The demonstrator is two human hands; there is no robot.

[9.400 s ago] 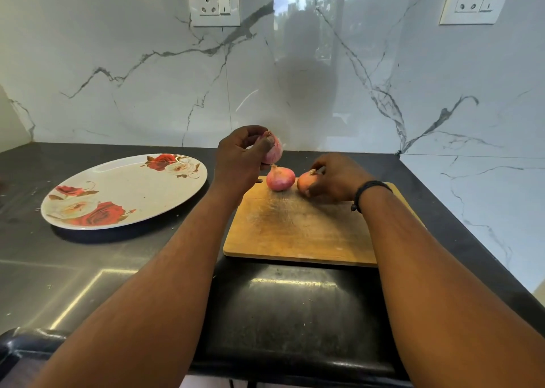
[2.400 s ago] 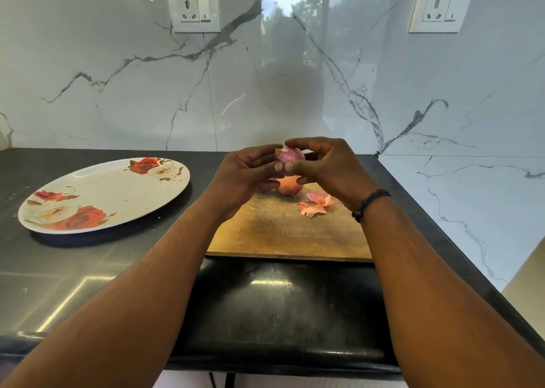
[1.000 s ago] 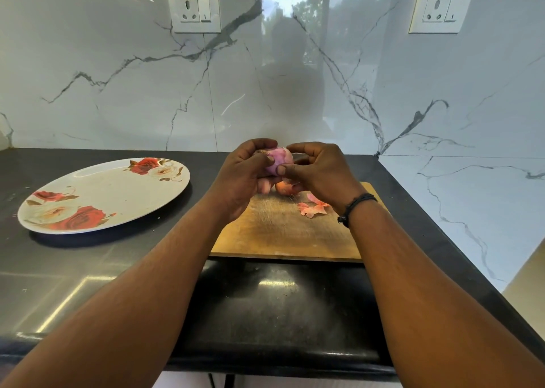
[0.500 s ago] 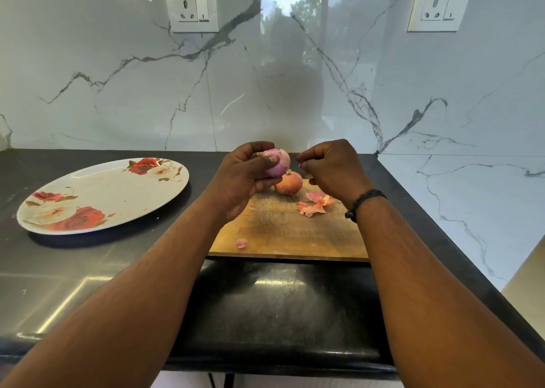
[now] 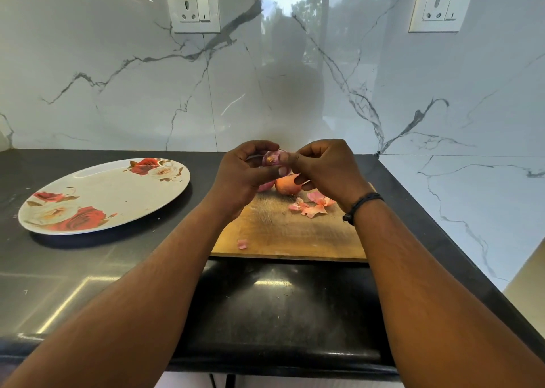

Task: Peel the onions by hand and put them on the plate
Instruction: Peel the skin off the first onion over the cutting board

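Onion point(image 5: 272, 158), half peeled, sits gripped in the left hand point(image 5: 244, 178) while the right hand point(image 5: 324, 170) pinches its skin; a hard tug could make it slip onto the board point(image 5: 283, 228).

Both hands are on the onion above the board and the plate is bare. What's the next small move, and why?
Probably strip another piece of skin: the left hand holds the onion, the right hand pinches at it, and it looks only partly peeled. Drop the peel by the scraps on the cutting board.

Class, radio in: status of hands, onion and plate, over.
Both hands, left and right, gripping purple onion above board. Plate holds no onion. Nothing blocking.
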